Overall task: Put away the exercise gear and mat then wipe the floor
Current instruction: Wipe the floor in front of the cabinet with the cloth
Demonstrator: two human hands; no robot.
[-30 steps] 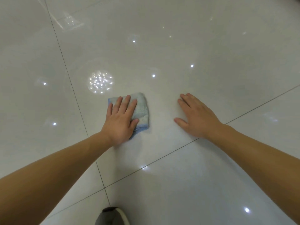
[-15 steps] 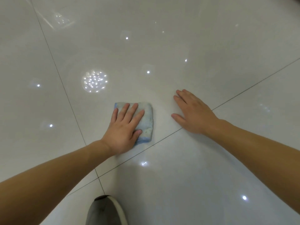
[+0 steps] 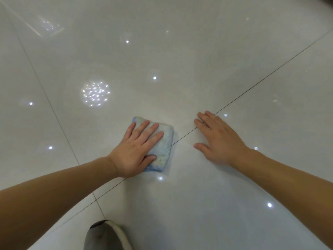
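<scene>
**Left hand flat on cloth, right hand braced on floor**

My left hand (image 3: 134, 150) lies palm-down on a folded cloth (image 3: 164, 150), fingers straight and slightly spread. It presses the cloth rather than gripping it, and the thumb rests along the near right side. The cloth is pale blue with a lighter, mottled top face and sits flat on the floor (image 3: 198, 60). Its far edge and right edge stick out past my fingers, and its near corner shows just beside my thumb.

My right hand (image 3: 218, 141) is also open and holds nothing. It is palm-down straight on the tile, fingers close together and pointing away and to the left, thumb splayed toward the cloth. The two hands are near each other but apart, with bare tile between them.

The floor is glossy white tile. A diagonal grout line (image 3: 261, 83) runs from the upper right, passes under my right fingers, meets the right edge of the cloth and comes out again below my left wrist. A second grout line (image 3: 54, 112) comes down from the upper left and crosses it under my left forearm.

A cluster of bright light reflections (image 3: 94, 94) sits on the tile left of and beyond the cloth, with single light spots scattered elsewhere. The toe of a grey shoe (image 3: 106, 235) with a pale sole rim shows at the bottom edge.
</scene>
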